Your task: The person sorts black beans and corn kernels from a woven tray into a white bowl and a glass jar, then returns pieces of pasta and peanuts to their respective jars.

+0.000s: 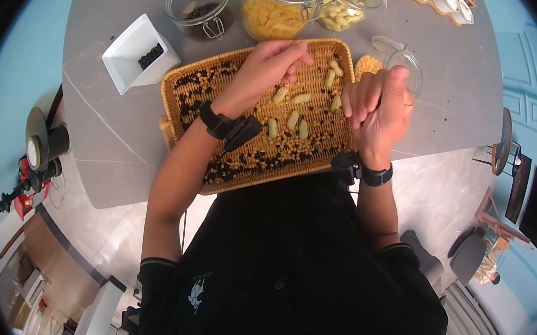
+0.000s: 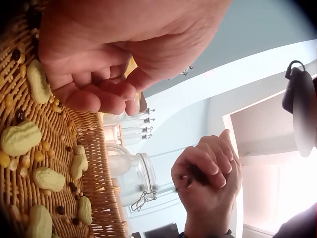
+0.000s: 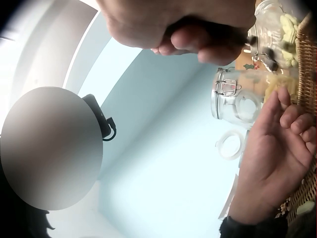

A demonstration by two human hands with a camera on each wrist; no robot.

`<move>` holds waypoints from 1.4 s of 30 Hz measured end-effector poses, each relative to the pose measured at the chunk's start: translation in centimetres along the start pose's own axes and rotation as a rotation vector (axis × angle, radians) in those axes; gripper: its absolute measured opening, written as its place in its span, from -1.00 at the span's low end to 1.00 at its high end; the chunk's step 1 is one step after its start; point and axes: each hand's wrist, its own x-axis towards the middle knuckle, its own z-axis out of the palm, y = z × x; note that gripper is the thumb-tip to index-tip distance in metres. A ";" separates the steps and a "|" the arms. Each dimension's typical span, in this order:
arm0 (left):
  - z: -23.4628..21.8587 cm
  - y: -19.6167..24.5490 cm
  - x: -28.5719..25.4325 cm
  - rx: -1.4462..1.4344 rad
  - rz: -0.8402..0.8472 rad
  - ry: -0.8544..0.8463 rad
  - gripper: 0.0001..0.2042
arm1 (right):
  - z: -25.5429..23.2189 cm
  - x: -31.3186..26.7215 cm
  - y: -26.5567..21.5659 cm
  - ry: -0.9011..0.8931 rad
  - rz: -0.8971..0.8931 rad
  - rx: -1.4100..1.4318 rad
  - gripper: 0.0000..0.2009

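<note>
My right hand is raised over the basket's right edge, its fingers curled around black beans that show in the palm in the left wrist view. A few dark beans appear just beyond its fingers in the right wrist view. Over the far middle of the wicker basket hovers my left hand, fingers loosely bent, with nothing visible in it. The basket contains peanuts, yellow corn kernels and scattered black beans.
Behind the basket stand glass jars of yellow pasta, peanuts and dark beans. A white square bowl with black beans sits left. At right, an open jar of corn lies close to the right hand.
</note>
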 end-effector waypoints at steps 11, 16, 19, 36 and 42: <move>0.2 -0.1 0.0 -0.006 0.007 0.010 -0.59 | 1.7 -0.2 -1.1 0.115 0.108 -0.348 -0.46; 0.2 -0.1 0.0 -0.004 -0.004 0.018 -0.59 | 0.1 -0.7 0.1 0.019 -0.079 -0.260 -0.31; 0.1 -0.1 0.1 0.002 0.002 0.011 -0.59 | -0.3 -0.6 0.5 0.003 -0.070 -0.175 -0.23; 0.2 0.3 0.0 -0.020 0.003 0.030 -0.60 | -0.5 -0.2 1.8 -0.120 -0.014 -0.075 -0.64; 0.0 0.0 0.2 -0.041 0.013 0.030 -0.61 | -0.1 -0.1 1.9 -0.207 -0.107 -0.191 -0.77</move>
